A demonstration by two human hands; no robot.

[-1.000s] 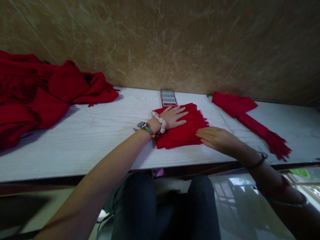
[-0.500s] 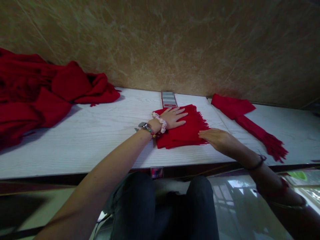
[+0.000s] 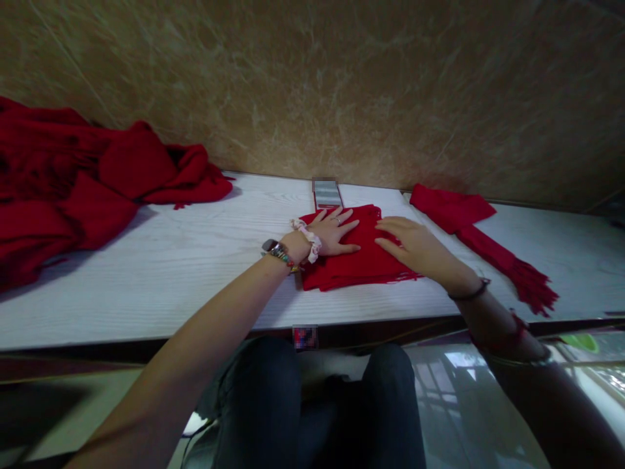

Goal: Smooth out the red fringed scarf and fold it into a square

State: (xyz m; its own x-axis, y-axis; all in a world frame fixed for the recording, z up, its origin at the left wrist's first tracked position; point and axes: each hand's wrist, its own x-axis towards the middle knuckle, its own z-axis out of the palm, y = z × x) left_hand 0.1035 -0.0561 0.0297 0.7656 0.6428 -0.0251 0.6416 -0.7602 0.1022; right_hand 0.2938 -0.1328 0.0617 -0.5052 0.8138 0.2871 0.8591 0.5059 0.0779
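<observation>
A red fringed scarf [image 3: 359,264] lies folded into a flat, roughly square stack in front of me. My left hand [image 3: 332,234] rests flat on its left part with the fingers spread; a scrunchie, a watch and beads circle that wrist. Over the scarf's right, fringed side is my right hand [image 3: 413,247], palm down, fingers stretched toward the left and slightly apart. It covers much of the fringe. Behind the folded scarf a phone [image 3: 326,194] lies on the table, its near end against the cloth.
A large heap of red scarves [image 3: 112,176] covers the left end of the white table [image 3: 195,280]. On the right lies another red scarf [image 3: 481,238], bent, with its fringe toward me. A marbled wall [image 3: 312,85] rises along the back edge. My knees [image 3: 273,391] are below the front edge.
My right hand has moved left and a little away from me, from the scarf's fringed edge onto its top. My left hand stays spread on the cloth, barely shifted.
</observation>
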